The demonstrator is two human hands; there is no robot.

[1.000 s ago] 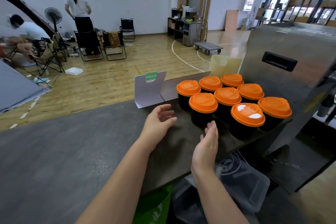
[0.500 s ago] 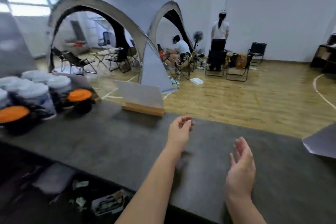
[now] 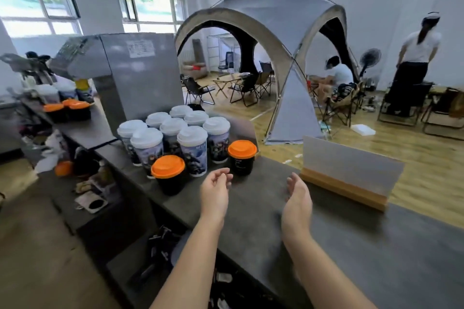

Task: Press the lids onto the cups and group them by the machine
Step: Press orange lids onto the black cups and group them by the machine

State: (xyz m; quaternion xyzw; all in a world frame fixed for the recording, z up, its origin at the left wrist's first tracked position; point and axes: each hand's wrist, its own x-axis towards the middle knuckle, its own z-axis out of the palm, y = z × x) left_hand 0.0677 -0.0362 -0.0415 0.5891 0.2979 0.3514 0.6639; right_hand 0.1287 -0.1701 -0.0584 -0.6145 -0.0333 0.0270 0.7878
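Observation:
Two black cups with orange lids stand on the dark counter: one at front left, one just beyond my left hand. Behind them several tall printed cups with white lids cluster beside the steel machine. My left hand hovers over the counter with fingers loosely curled, holding nothing, a short way from the nearer orange-lidded cup. My right hand is held edge-up, fingers relaxed, empty.
A sign in a wooden base stands on the counter right of my right hand. More orange-lidded cups sit on the far counter left of the machine. A lower shelf with clutter lies below. A tent and people are beyond.
My view has swung left from the orange-lidded cup group at the other machine to this machine and its cups. Both hands stay empty and have come closer to the two orange-lidded cups.

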